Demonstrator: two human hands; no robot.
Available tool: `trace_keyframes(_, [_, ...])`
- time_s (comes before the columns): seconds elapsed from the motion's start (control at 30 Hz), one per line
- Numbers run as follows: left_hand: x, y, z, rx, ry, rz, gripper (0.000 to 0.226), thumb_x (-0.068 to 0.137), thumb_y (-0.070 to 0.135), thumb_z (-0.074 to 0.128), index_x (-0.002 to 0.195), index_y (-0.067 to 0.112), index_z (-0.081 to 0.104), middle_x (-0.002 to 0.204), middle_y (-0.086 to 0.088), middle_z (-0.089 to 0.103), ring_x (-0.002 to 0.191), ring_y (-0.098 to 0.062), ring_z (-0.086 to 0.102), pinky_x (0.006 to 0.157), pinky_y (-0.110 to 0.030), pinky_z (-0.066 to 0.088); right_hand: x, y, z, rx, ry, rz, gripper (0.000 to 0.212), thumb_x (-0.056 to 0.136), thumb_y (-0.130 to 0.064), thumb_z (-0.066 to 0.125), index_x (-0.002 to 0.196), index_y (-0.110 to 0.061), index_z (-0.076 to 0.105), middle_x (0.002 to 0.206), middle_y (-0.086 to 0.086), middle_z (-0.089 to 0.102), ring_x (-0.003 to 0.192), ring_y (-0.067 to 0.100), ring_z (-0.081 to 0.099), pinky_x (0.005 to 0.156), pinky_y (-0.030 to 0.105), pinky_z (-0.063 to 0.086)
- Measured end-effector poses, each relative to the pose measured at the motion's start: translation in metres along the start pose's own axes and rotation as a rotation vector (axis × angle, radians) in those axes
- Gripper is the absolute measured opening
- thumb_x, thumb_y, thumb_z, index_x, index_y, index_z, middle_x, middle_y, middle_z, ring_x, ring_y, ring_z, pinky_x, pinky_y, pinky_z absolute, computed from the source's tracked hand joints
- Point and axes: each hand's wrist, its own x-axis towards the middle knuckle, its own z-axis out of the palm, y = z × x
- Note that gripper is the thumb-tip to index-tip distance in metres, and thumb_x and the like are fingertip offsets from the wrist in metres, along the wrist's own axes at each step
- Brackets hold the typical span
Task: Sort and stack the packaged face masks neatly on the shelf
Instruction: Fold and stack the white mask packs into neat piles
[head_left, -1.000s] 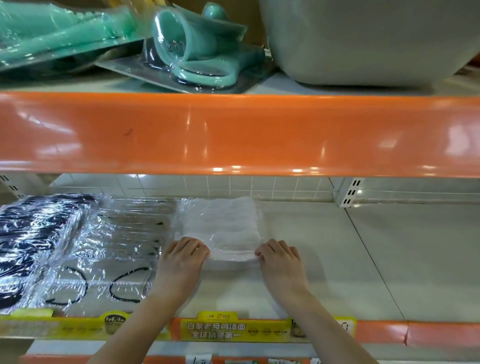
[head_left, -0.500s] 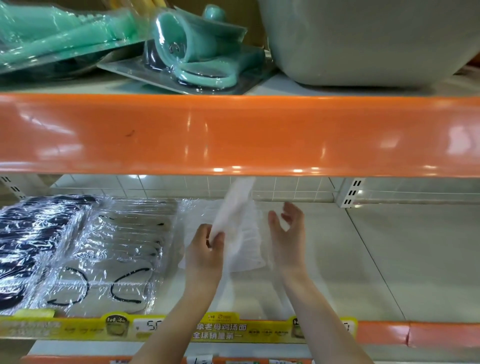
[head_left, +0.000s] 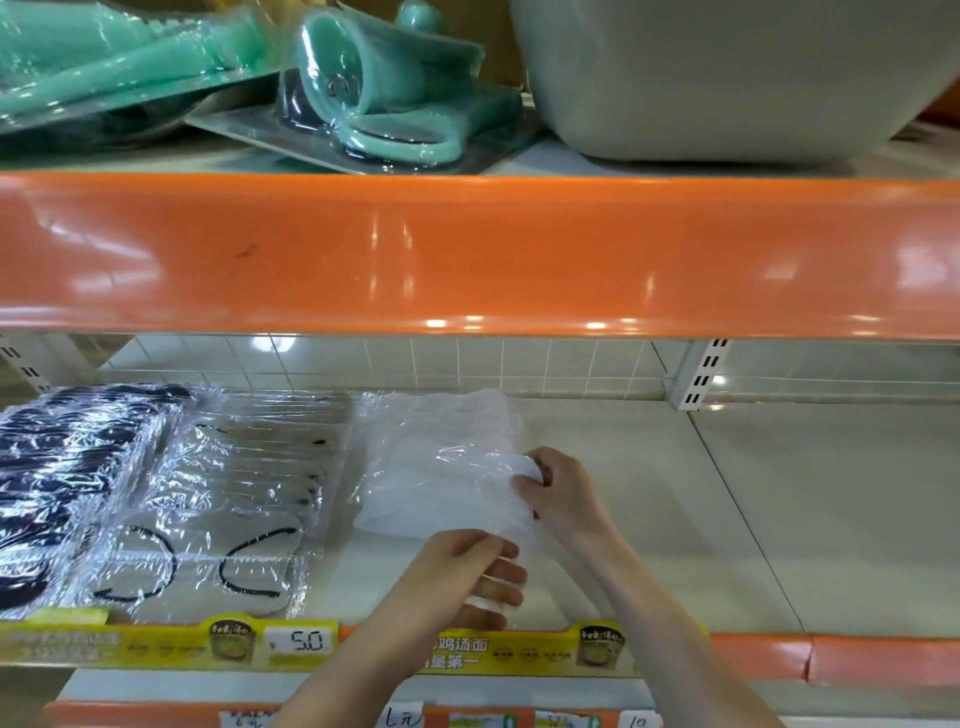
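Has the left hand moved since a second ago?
Yes. The left hand has pulled back toward the yellow price strip, away from the white mask stack, and now pinches a clear mask packet.

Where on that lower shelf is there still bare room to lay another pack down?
Bare shelf runs right of the white mask pack held by the left hand and right hand, past the slotted upright. The left is crowded: black masks, then black-looped packs.
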Motion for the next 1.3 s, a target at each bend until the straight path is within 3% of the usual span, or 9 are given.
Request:
trace_keyframes(0.1, [-0.001, 0.001, -0.003, 0.280, 0.099, 0.252, 0.025, 0.100, 0.008, 0.043, 0.093, 0.015, 0.066, 0.093, -0.009, 0.071, 0.076, -0.010, 0.065, 0.065, -0.026, 0.052, 0.010, -0.003, -0.004, -0.184, -0.034, -0.100, 0.012, 0.085, -0.009, 0.060, 0.079, -0.018, 0.056, 0.065, -0.006, 0.051, 0.059, 0.015, 0.047, 0.049, 0.014, 0.033])
trace_keyframes(0.2, [0.016, -0.005, -0.017, 0.723, 0.304, 0.477, 0.023, 0.099, 0.016, 0.046, 0.114, 0.025, 0.061, 0.124, 0.006, 0.059, 0.114, -0.002, 0.053, 0.091, -0.013, 0.039, 0.014, -0.007, -0.005, -0.339, -0.099, -0.184, 0.016, 0.088, -0.014, 0.058, 0.075, -0.019, 0.051, 0.067, -0.006, 0.050, 0.068, 0.018, 0.046, 0.052, 0.016, 0.031])
trace_keyframes(0.33, [0.043, -0.023, -0.032, 1.288, 0.278, 0.229, 0.058, 0.101, 0.041, 0.035, 0.152, 0.021, 0.014, 0.160, -0.006, 0.009, 0.147, -0.026, 0.003, 0.116, -0.039, 0.016, 0.015, -0.005, 0.003, -0.461, -0.098, -0.171, 0.031, 0.088, -0.013, 0.054, 0.064, -0.025, 0.037, 0.064, -0.009, 0.045, 0.070, 0.022, 0.046, 0.049, 0.021, 0.027])
trace_keyframes(0.43, [0.051, -0.033, -0.035, 1.434, 0.270, 0.141, 0.068, 0.099, 0.054, 0.027, 0.153, 0.022, 0.000, 0.161, -0.010, -0.004, 0.147, -0.032, -0.005, 0.117, -0.045, 0.007, 0.014, -0.001, 0.011, -0.533, -0.073, -0.113, 0.009, 0.090, -0.012, 0.050, 0.095, -0.016, 0.056, 0.098, 0.002, 0.061, 0.097, 0.026, 0.055, 0.070, 0.030, 0.039])
trace_keyframes(0.57, [0.056, -0.043, -0.042, 1.484, 0.304, 0.182, 0.109, 0.069, 0.082, -0.020, 0.154, 0.017, 0.000, 0.160, -0.014, -0.006, 0.147, -0.037, -0.003, 0.117, -0.049, 0.005, 0.003, 0.006, 0.018, -0.698, 0.042, -0.183, 0.039, 0.096, -0.020, 0.045, 0.135, -0.019, 0.041, 0.135, 0.000, 0.042, 0.125, 0.022, 0.038, 0.100, 0.032, 0.033])
trace_keyframes(0.73, [0.063, -0.042, -0.050, 1.447, 0.324, 0.188, 0.147, 0.028, 0.076, -0.050, 0.154, 0.019, 0.001, 0.161, -0.010, -0.007, 0.147, -0.034, -0.004, 0.117, -0.046, 0.004, -0.014, 0.012, 0.028, -0.753, 0.104, -0.392, 0.039, 0.086, -0.016, 0.056, 0.125, -0.014, 0.054, 0.131, 0.004, 0.048, 0.119, 0.028, 0.048, 0.093, 0.035, 0.042])
trace_keyframes(0.87, [0.066, -0.041, -0.052, 1.412, 0.361, 0.220, 0.137, 0.038, 0.085, -0.035, 0.153, 0.023, 0.004, 0.161, -0.006, -0.005, 0.147, -0.030, -0.004, 0.116, -0.044, 0.003, -0.025, 0.025, 0.040, -0.697, 0.052, -0.469, 0.028, 0.071, -0.029, 0.057, 0.096, -0.017, 0.061, 0.102, 0.004, 0.061, 0.086, 0.024, 0.064, 0.063, 0.029, 0.054])
trace_keyframes(1.13, [0.070, -0.043, -0.059, 1.369, 0.407, 0.282, 0.099, 0.068, 0.070, -0.001, 0.148, 0.020, 0.030, 0.158, -0.010, 0.019, 0.145, -0.033, 0.017, 0.115, -0.047, 0.017, -0.032, 0.029, 0.049, -0.741, -0.005, -0.390, 0.040, 0.077, -0.037, 0.039, 0.100, -0.020, 0.067, 0.113, 0.004, 0.063, 0.098, 0.020, 0.064, 0.074, 0.026, 0.054])
trace_keyframes(1.3, [0.068, -0.046, -0.058, 1.348, 0.503, 0.343, 0.051, 0.081, 0.053, 0.037, 0.116, 0.020, 0.053, 0.121, -0.013, 0.064, 0.108, -0.037, 0.063, 0.082, -0.051, 0.052, -0.035, 0.031, 0.049, -0.693, 0.007, -0.414, 0.035, 0.077, -0.031, 0.046, 0.103, -0.020, 0.066, 0.116, 0.003, 0.062, 0.104, 0.020, 0.063, 0.080, 0.027, 0.053])
